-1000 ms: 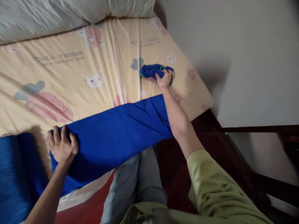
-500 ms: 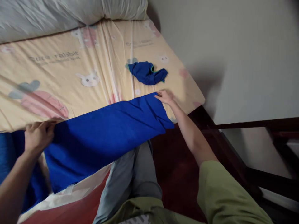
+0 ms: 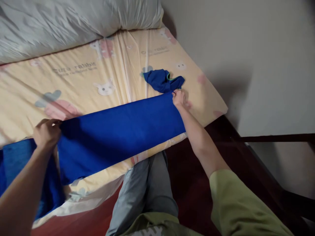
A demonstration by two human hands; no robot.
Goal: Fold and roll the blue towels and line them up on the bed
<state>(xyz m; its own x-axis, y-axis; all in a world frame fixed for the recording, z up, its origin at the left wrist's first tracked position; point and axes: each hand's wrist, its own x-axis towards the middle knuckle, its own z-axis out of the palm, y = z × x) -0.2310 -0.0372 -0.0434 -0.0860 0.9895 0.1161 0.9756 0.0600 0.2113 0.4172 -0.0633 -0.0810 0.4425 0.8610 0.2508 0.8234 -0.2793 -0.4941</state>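
I am holding the blue cloth stretched across the near side of the bed. My left hand is pinching its far-left corner shut, and my right hand is pinching the far-right corner, just beside the small crumpled blue garment. If either pinch is slipping, I judge the cloth is likely sagging and creasing, or dragging that garment along.
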